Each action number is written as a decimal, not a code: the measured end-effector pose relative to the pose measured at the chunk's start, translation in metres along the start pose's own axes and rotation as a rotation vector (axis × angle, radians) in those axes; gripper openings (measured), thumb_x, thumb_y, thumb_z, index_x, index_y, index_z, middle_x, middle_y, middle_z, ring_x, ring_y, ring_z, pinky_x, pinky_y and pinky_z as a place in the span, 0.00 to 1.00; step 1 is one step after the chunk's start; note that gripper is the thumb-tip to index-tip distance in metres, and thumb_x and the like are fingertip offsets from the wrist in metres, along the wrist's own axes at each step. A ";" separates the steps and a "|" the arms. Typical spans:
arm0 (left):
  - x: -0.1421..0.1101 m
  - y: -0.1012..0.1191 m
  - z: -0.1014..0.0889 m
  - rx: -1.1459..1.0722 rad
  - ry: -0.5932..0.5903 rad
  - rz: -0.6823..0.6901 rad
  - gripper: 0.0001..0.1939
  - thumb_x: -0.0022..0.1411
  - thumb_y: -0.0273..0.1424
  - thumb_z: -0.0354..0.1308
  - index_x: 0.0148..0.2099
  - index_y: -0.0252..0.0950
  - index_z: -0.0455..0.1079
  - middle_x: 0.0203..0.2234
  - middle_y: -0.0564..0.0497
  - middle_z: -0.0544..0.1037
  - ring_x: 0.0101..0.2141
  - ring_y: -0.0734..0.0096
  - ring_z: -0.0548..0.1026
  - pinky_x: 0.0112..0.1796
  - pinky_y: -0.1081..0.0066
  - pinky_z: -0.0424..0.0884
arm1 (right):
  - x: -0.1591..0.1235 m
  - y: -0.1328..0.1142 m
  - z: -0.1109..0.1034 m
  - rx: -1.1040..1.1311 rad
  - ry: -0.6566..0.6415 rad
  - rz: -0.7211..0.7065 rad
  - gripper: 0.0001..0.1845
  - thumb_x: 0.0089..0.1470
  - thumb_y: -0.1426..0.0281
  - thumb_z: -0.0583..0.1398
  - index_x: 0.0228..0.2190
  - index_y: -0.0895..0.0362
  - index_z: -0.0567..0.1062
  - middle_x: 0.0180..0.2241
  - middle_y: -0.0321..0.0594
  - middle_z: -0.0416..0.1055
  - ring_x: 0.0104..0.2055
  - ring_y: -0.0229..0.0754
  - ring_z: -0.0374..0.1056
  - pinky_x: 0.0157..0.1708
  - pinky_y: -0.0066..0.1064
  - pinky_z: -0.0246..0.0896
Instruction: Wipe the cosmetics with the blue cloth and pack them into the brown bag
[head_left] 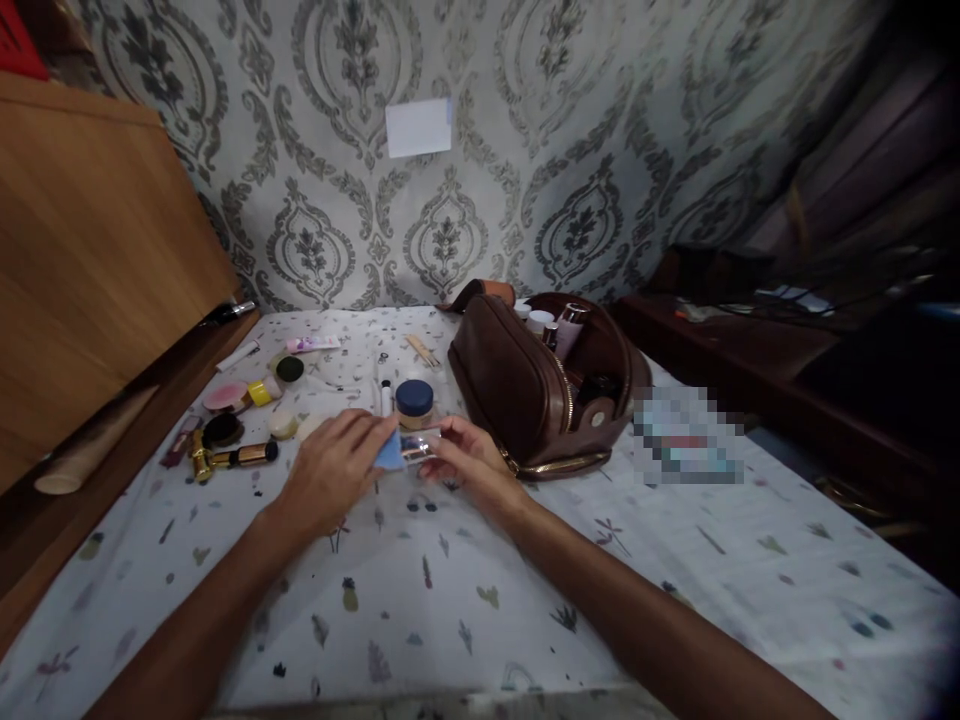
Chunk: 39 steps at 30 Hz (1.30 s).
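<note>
My left hand (334, 460) grasps the blue end (389, 452), my right hand (474, 460) the clear pack (417, 446), mid-frame, just below the jar (415, 399). I'd keep fingertips light, pack level, and not bump the jar.

A white cloth printed with small plants (420, 640) covers the flat surface. On it stands an open brown leather-like bag (495, 370), near a round jar with a dark blue lid (415, 398). Leftward lie a pink-and-white squeeze tube (313, 343), a flat round pink case (226, 396) and a slim black-and-gold tube (244, 455).
</note>
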<state>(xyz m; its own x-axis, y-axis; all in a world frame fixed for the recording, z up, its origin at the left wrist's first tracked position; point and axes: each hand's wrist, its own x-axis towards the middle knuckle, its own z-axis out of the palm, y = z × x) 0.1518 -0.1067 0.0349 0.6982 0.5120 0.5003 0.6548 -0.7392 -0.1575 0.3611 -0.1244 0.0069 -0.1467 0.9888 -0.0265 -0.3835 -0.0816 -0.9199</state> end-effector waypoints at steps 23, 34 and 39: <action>-0.002 -0.016 0.002 -0.193 0.065 -0.041 0.21 0.70 0.35 0.49 0.62 0.36 0.65 0.47 0.43 0.79 0.45 0.59 0.78 0.43 0.65 0.77 | -0.006 -0.023 0.002 0.010 0.072 -0.252 0.27 0.44 0.46 0.68 0.29 0.55 0.67 0.18 0.27 0.65 0.17 0.32 0.63 0.16 0.21 0.54; 0.041 0.052 -0.027 -0.971 0.140 -0.436 0.20 0.65 0.45 0.54 0.32 0.36 0.79 0.20 0.51 0.79 0.23 0.63 0.78 0.28 0.65 0.80 | -0.051 -0.057 0.015 -0.459 -0.037 -0.643 0.17 0.60 0.54 0.59 0.32 0.55 0.72 0.34 0.37 0.65 0.39 0.41 0.62 0.43 0.33 0.60; 0.078 0.071 -0.028 -0.842 0.095 -0.278 0.23 0.68 0.43 0.51 0.24 0.37 0.70 0.16 0.53 0.72 0.19 0.70 0.72 0.22 0.72 0.73 | -0.077 -0.087 -0.008 -0.450 0.073 -0.613 0.17 0.63 0.57 0.56 0.28 0.55 0.64 0.28 0.32 0.58 0.31 0.36 0.56 0.33 0.28 0.55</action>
<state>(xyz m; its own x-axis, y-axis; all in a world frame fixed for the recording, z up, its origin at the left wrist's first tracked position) 0.2441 -0.1316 0.0867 0.4940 0.7101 0.5018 0.3409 -0.6891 0.6395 0.4133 -0.1919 0.0858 0.0391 0.8478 0.5288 0.0336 0.5278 -0.8487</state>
